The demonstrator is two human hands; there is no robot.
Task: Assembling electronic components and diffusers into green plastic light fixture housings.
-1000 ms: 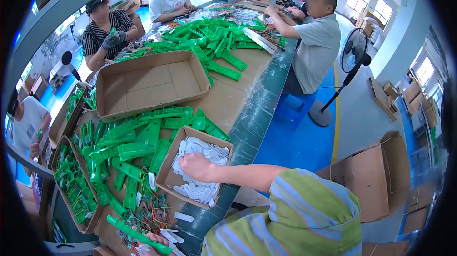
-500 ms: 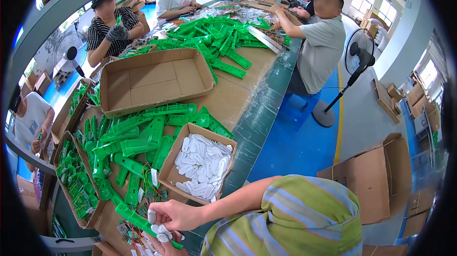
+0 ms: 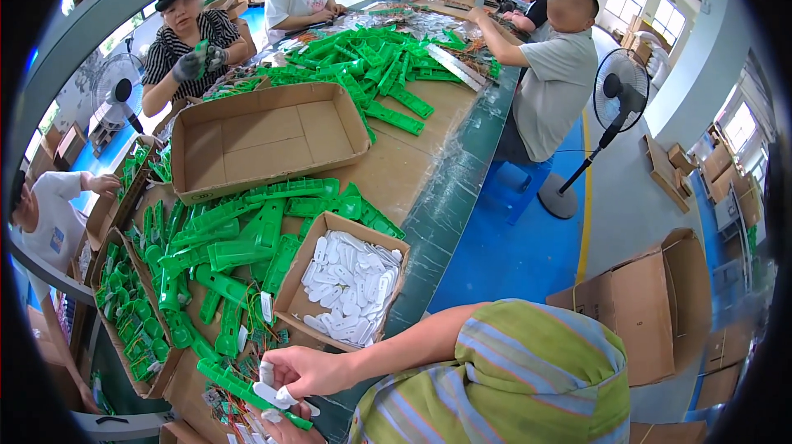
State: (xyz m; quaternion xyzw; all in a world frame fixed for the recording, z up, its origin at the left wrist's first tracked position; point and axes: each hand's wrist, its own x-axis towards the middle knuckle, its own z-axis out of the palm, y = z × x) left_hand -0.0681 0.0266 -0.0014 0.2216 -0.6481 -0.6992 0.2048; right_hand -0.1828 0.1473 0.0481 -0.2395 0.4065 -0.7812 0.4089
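At the lower edge, my left hand (image 3: 290, 431) is closed round a long green plastic housing (image 3: 224, 378), which slants up to the left. Just above it, my right hand (image 3: 307, 371) pinches a small white plastic strip (image 3: 269, 395) against the housing. Both hands wear white finger covers on some fingertips. Close beyond my right wrist stands a cardboard box (image 3: 285, 299) with many loose white plastic pieces (image 3: 351, 283) in it. A heap of green housings (image 3: 239, 233) lies further left, and thin coloured wires with small circuit boards lie beside my hands.
An open shallow carton (image 3: 264, 143) sits mid-table, before another green pile (image 3: 371, 64). Filled boxes (image 3: 136, 320) line the left side near a metal rail. Co-workers sit round the table. A standing fan (image 3: 620, 93) and a large carton (image 3: 627, 312) are on the right.
The white strip now shows plainly at my right fingertips over the housing, whose far end has shifted slightly down. At the far left, a co-worker's arm has reached towards the boxes.
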